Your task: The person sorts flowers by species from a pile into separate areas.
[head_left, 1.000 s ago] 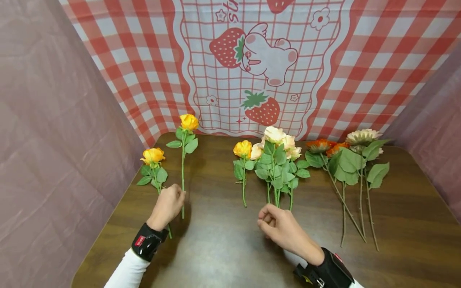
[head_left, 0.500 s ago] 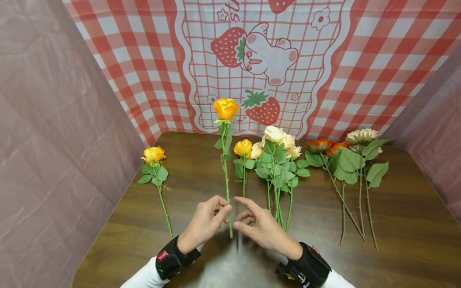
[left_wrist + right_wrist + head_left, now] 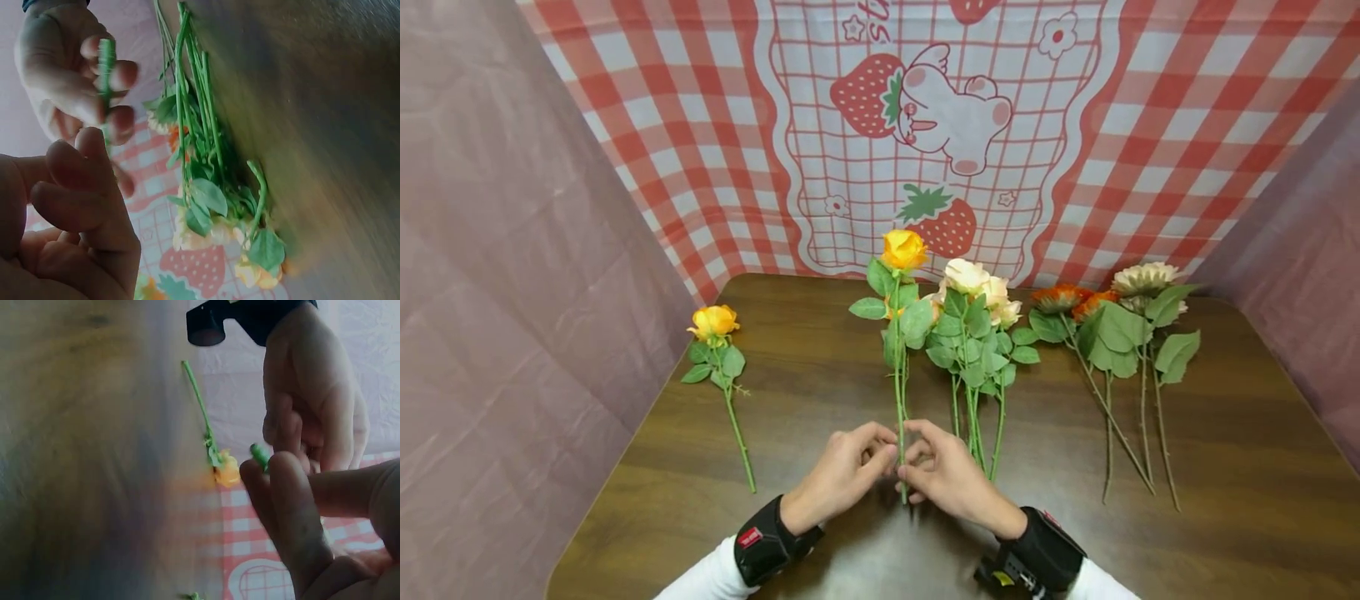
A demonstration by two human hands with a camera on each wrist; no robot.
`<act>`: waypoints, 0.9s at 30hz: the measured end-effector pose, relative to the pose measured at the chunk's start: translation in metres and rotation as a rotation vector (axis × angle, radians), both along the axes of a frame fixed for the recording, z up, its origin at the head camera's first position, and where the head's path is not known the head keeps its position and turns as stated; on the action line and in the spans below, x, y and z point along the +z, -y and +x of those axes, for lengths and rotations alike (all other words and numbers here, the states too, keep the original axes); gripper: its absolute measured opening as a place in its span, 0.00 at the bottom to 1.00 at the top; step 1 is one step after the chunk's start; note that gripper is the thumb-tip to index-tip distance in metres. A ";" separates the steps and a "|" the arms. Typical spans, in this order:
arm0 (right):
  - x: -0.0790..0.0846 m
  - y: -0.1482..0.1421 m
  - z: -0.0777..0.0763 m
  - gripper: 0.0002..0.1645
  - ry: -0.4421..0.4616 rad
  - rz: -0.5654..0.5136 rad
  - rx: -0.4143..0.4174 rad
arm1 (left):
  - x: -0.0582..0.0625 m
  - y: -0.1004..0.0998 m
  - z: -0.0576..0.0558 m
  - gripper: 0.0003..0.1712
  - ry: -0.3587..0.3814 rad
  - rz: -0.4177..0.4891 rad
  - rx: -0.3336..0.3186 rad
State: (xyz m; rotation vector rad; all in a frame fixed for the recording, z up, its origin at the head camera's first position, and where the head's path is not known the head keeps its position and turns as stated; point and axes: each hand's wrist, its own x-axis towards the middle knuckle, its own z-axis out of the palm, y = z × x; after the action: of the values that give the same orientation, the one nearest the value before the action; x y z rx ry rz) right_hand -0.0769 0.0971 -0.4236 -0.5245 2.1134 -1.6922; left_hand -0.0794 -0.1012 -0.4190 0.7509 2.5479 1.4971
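Note:
Both hands meet at the front middle of the table around one orange-yellow rose (image 3: 904,250), its stem raised above the tabletop. My left hand (image 3: 842,467) pinches the green stem from the left between thumb and fingertips. From the right, my right hand (image 3: 951,479) pinches the same stem lower down, near its cut end (image 3: 257,450). Behind the held flower lies another yellow rose (image 3: 256,272), mostly covered in the head view. Close on its right is a cluster of cream roses (image 3: 967,277) with green leaves.
At the left side of the wooden table (image 3: 820,358) lies a single yellow rose (image 3: 715,321). To the right are orange flowers (image 3: 1060,297) and a cream flower (image 3: 1145,279) with long crossing stems. A checked cloth (image 3: 700,150) hangs behind.
My left hand has carried the raised rose from the left side to the middle. My right hand has moved left and now pinches its stem too.

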 end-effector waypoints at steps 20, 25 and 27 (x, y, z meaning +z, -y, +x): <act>-0.018 0.003 -0.030 0.38 0.078 0.133 -0.087 | -0.004 0.025 0.006 0.08 0.014 -0.045 0.046; -0.019 0.002 -0.030 0.39 0.034 0.208 -0.103 | -0.005 0.030 0.005 0.08 0.003 -0.072 0.045; -0.017 0.002 -0.028 0.39 0.005 0.261 -0.105 | -0.006 0.034 0.005 0.07 -0.012 -0.112 0.071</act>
State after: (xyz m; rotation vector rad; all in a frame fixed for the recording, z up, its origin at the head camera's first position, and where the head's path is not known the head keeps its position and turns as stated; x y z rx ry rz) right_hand -0.1048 0.0954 -0.4411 -0.3360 2.3474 -1.4361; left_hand -0.0749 -0.1354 -0.4246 0.6638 2.6676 1.3589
